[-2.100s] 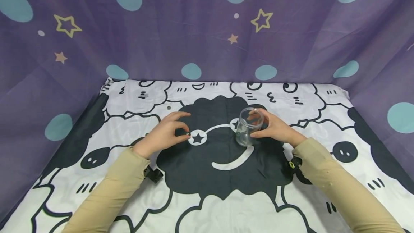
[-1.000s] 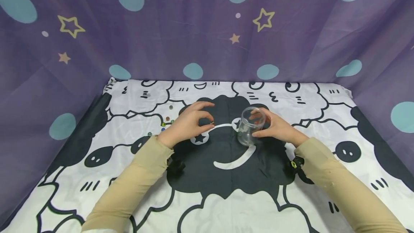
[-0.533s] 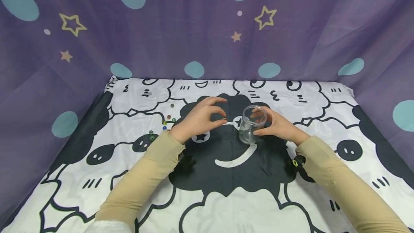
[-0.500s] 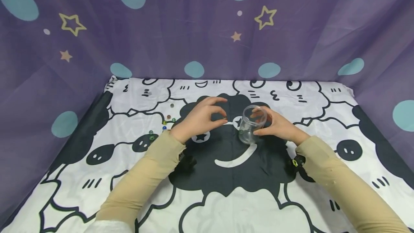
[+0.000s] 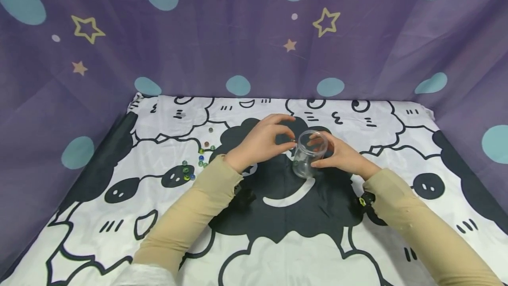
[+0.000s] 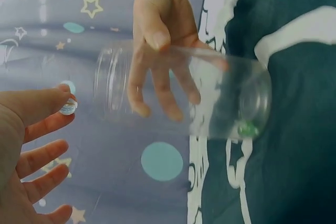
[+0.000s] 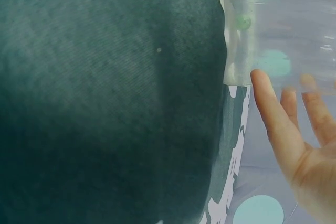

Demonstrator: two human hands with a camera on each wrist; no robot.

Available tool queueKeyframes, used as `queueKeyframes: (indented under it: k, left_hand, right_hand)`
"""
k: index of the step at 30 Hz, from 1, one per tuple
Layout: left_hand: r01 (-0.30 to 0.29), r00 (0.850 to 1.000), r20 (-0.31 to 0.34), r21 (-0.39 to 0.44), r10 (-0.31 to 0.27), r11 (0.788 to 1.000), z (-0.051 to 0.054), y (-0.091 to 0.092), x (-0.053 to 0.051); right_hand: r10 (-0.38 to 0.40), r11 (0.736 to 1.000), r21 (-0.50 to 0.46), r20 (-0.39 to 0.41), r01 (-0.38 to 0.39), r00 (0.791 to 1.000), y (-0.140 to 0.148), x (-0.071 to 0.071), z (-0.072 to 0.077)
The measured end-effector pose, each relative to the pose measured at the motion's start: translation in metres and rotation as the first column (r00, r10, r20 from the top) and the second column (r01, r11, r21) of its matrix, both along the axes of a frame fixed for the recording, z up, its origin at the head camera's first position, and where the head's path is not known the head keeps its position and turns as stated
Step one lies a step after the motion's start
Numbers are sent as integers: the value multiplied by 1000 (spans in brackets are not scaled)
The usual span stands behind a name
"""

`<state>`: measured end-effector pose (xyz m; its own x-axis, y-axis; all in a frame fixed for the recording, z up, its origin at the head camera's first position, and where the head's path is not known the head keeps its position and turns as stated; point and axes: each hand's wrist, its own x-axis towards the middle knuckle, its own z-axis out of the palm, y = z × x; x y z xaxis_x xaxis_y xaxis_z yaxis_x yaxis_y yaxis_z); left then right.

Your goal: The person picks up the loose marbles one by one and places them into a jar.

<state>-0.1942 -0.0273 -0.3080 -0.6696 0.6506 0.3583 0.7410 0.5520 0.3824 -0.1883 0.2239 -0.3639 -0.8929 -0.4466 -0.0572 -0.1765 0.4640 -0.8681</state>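
Observation:
A clear plastic jar [image 5: 304, 162] stands on the dark patch of the cloth, its mouth uncovered. My right hand [image 5: 337, 153] holds it from the right, thumb in front and fingers behind. Inside, near the bottom, lies a green marble [image 6: 248, 129], also visible in the right wrist view. Between thumb and index finger my left hand [image 5: 266, 142] pinches a clear marble [image 6: 68, 107], just left of the jar's rim. The other left fingers are spread apart.
Several loose marbles of mixed colours, among them a blue marble [image 5: 201, 158] and a brown marble [image 5: 206, 144], lie left of my left forearm on the printed cloth [image 5: 278, 259]. A purple curtain [image 5: 222, 34] closes off the back and sides.
My left hand has travelled right with the pinched marble, from the cloth's left part to beside the jar's rim, uncovering more loose marbles. The right hand and jar stay nearly still.

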Motion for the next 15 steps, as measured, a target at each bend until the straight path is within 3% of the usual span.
queueKeyframes:
  k: [15]
  left_hand:
    - [56, 998, -19, 30, -56, 998, 4, 34, 4]
  right_hand:
    - [-17, 1000, 17, 21, 17, 1000, 1, 1, 0]
